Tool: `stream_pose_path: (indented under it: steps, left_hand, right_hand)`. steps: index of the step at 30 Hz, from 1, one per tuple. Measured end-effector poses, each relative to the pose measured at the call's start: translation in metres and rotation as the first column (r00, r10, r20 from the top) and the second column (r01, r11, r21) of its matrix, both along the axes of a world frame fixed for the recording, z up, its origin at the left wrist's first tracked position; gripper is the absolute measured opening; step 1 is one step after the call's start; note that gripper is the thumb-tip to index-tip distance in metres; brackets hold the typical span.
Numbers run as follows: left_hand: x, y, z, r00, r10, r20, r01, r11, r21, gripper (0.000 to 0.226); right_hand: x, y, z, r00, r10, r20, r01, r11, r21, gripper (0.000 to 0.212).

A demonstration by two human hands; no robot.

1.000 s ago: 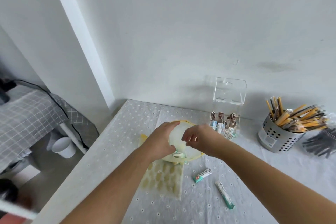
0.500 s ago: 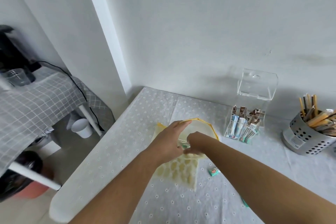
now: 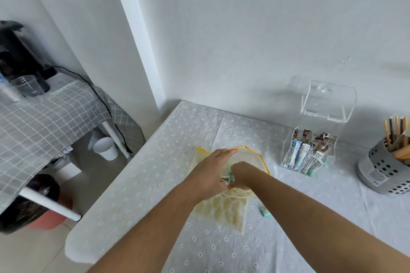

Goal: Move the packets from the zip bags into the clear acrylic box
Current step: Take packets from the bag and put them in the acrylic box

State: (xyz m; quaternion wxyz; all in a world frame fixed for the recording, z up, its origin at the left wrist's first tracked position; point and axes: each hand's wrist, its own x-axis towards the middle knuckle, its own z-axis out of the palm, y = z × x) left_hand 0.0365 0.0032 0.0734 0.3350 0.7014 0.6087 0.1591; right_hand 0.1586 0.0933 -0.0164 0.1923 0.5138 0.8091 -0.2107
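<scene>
A yellow-rimmed zip bag (image 3: 255,157) stands open in the middle of the table. My left hand (image 3: 210,170) grips its near-left rim and holds the mouth wide. My right hand (image 3: 240,175) reaches inside the bag, fingers closed around a green-ended packet (image 3: 231,176). A second yellow patterned zip bag (image 3: 221,210) lies flat under my arms. The clear acrylic box (image 3: 310,153) stands at the right with its lid (image 3: 328,102) raised; several packets stand inside it. One loose green packet (image 3: 265,211) lies on the cloth, partly hidden by my right forearm.
A perforated metal holder (image 3: 386,175) full of sticks stands at the far right. The white wall runs close behind the box. The table's left edge (image 3: 124,175) drops to the floor, where a white cup (image 3: 106,148) and a checked-cloth side table (image 3: 40,117) sit.
The view has swung left and down, so the box and holder sit further right. My right hand went from above the bag's mouth down into it and closed on a packet.
</scene>
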Motion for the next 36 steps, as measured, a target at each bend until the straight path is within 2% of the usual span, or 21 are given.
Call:
stream_pose_path:
  steps: [3, 6, 13, 21, 31, 36]
  left_hand:
    - [-0.001, 0.000, -0.001, 1.000, 0.006, 0.004, -0.006, 1.000, -0.009, 0.083]
    - [-0.002, 0.001, -0.001, 1.000, 0.009, -0.005, -0.009, 1.000, -0.011, 0.083]
    - [-0.001, 0.002, -0.001, 1.000, 0.008, -0.009, -0.008, 1.000, -0.016, 0.082]
    - [0.000, 0.001, 0.001, 1.000, -0.008, -0.014, 0.008, 1.000, 0.006, 0.082]
    - [0.001, 0.000, 0.004, 1.000, -0.011, -0.017, 0.012, 1.000, 0.029, 0.083]
    - [0.002, 0.001, 0.004, 0.999, -0.018, -0.032, 0.019, 0.999, 0.035, 0.084]
  right_hand:
    - [0.001, -0.003, -0.002, 0.999, 0.023, -0.024, -0.022, 1.000, 0.019, 0.049]
    - [0.000, -0.003, -0.002, 0.997, 0.076, -0.019, -0.074, 0.995, 0.074, 0.041]
    - [0.003, 0.000, 0.009, 0.994, 0.107, 0.022, -0.107, 0.994, -0.013, 0.038]
    - [0.006, -0.002, 0.023, 0.991, 0.127, 0.034, -0.129, 0.990, 0.057, 0.035]
    - [0.014, -0.007, 0.044, 0.970, 0.094, -0.222, -0.083, 0.995, 0.061, 0.022]
    - [0.018, -0.011, 0.051, 0.964, 0.056, -0.259, -0.045, 0.998, 0.047, 0.022]
